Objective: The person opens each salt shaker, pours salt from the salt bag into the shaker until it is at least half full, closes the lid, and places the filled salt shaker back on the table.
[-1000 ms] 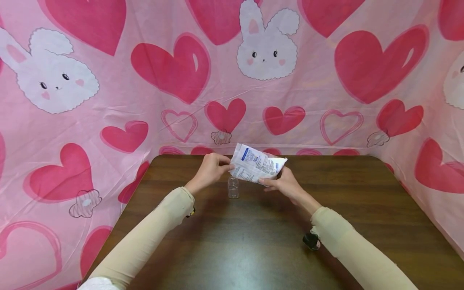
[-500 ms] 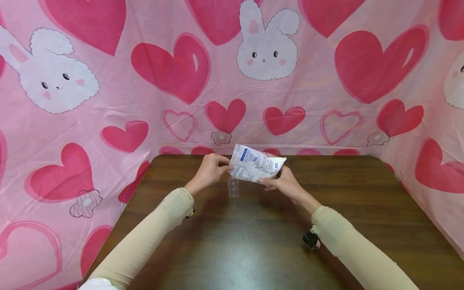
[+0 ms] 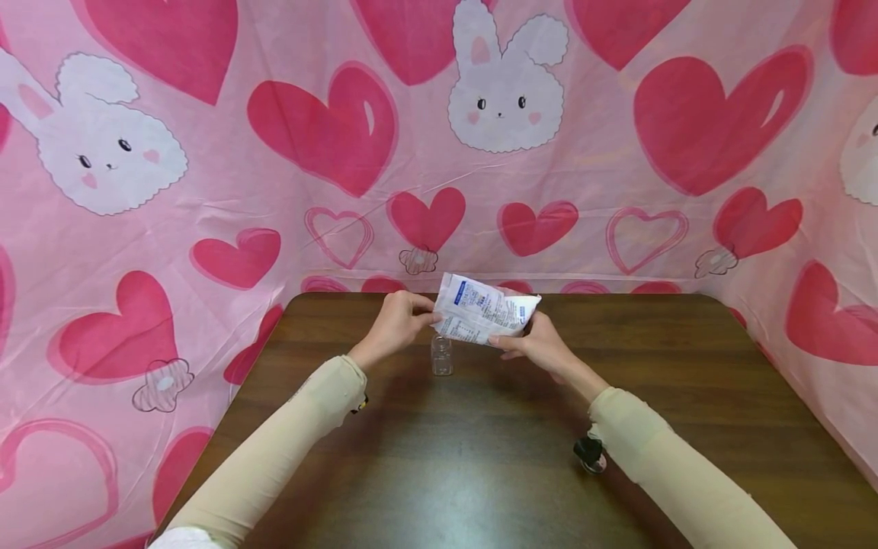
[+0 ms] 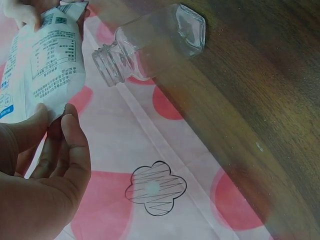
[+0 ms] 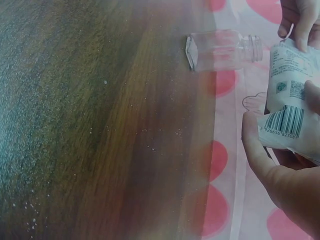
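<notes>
A white printed packet (image 3: 473,309) with a blue label is held tilted in the air between both hands, above and just behind a clear bottle. My left hand (image 3: 401,324) pinches its left edge between thumb and fingertips. Around its lower right end, my right hand (image 3: 538,347) holds with the thumb in front. The right wrist view shows a barcode on the packet (image 5: 287,120). The clear bottle (image 3: 442,357) stands upright on the table, its threaded neck (image 4: 107,65) uncapped and apart from the packet. Whether the packet is torn open cannot be told.
The brown wooden table (image 3: 466,457) reaches back to a pink cloth (image 3: 583,175) printed with hearts and rabbits. Tiny white grains (image 5: 30,210) are scattered over the tabletop. A small black device (image 3: 588,454) sits by the right cuff.
The packet has shifted very slightly left with the right hand. The left hand and the bottle stay almost where they were.
</notes>
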Demonstrator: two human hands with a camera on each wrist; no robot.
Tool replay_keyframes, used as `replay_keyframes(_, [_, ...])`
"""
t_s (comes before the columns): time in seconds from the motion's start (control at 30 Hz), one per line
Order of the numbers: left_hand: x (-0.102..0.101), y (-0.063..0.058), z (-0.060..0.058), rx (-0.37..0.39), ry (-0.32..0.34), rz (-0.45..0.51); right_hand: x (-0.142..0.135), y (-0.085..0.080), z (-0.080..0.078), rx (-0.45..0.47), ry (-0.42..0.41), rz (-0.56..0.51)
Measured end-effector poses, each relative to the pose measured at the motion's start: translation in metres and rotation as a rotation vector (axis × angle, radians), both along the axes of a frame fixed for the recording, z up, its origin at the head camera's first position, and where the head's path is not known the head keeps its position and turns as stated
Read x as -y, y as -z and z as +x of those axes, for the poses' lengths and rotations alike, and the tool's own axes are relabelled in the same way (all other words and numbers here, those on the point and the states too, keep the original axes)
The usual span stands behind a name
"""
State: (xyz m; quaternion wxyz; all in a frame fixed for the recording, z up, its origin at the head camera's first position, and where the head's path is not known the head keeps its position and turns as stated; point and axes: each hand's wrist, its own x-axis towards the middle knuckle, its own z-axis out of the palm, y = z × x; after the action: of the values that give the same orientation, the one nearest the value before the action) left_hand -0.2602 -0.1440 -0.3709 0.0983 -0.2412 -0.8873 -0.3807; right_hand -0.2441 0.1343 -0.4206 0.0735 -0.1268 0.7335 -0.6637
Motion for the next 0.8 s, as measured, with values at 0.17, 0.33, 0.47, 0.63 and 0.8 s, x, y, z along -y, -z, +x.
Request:
replay_keyframes(0.17, [0.0004, -0.0004, 0.0016, 0.004, -0.004, -0.001, -0.0003, -0.0002, -0.0001, 0.01, 0.009, 0.01])
replay_keyframes(0.33, [0.0007, -0.0006, 0.0015, 0.001, -0.002, -0.003, 0.0001, -0.0012, 0.0002, 0.011, 0.014, 0.016])
replay_keyframes(0.47, [0.0015, -0.0012, 0.0021, -0.014, 0.001, -0.006, 0.0017, -0.0029, 0.0009, 0.007, 0.017, 0.01])
replay_keyframes(0.63, [0.002, -0.0014, 0.0026, -0.018, 0.001, -0.008, 0.0028, -0.0049, 0.002, 0.007, 0.014, 0.006])
replay_keyframes(0.8, [0.0028, -0.0012, 0.0029, -0.021, -0.001, -0.011, 0.0036, -0.0065, 0.0029, -0.002, 0.01, 0.013])
